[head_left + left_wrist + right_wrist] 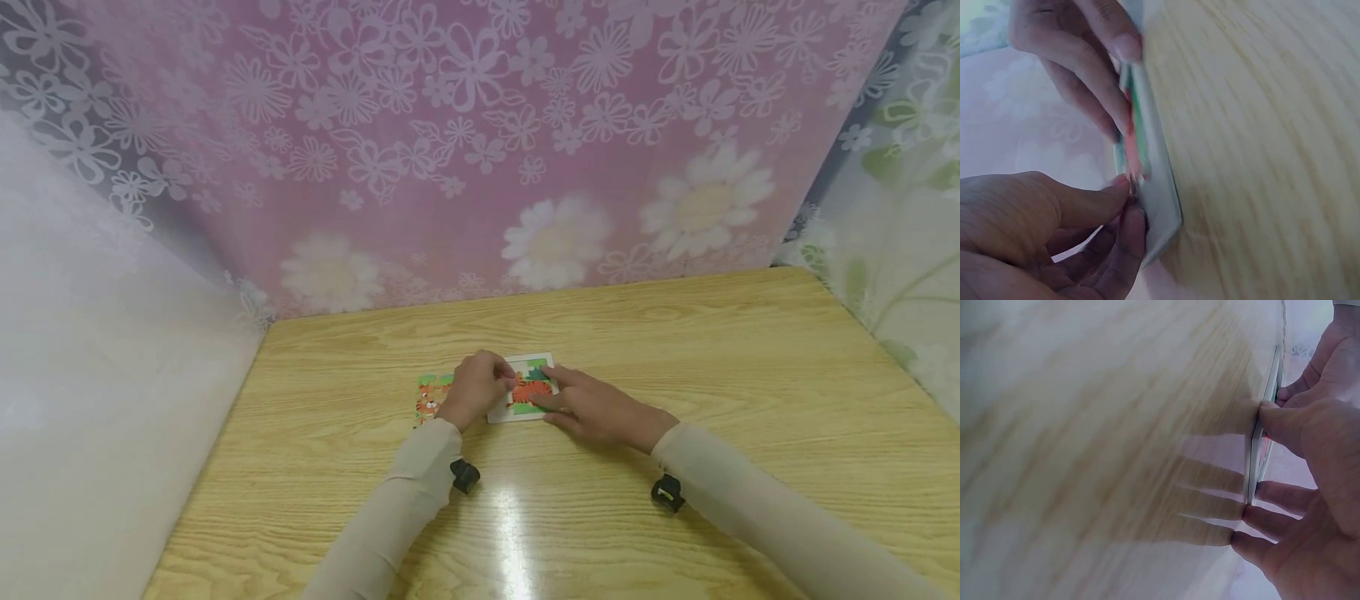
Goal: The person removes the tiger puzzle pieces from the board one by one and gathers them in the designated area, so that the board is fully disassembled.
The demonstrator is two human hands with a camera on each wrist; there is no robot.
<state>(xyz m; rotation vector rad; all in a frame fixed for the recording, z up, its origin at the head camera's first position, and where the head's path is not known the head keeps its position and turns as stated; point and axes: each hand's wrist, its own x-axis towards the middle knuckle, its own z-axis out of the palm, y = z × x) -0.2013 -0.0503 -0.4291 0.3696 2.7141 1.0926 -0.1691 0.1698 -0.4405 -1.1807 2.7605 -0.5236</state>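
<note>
A puzzle board (pixel 498 416) with a white border lies on the table, its right part showing an orange striped tiger body (pixel 532 390) on green. Over the board's left side, my left hand (pixel 475 388) pinches a small puzzle piece (pixel 1133 186) between thumb and forefinger, right at the edge of the fitted picture. Most of that piece is hidden by the fingertips. My right hand (pixel 600 408) rests spread at the board's right side, with fingers on the picture and the thumb at the near edge.
Left of the board, partly behind my left hand, lie puzzle pieces (pixel 426 406) with a tiger's face. The wooden table (pixel 337 500) meets a pink flowered cloth (pixel 420 250) at the back and pale cloths on both sides. Each sleeve carries a black wrist device (pixel 465 476).
</note>
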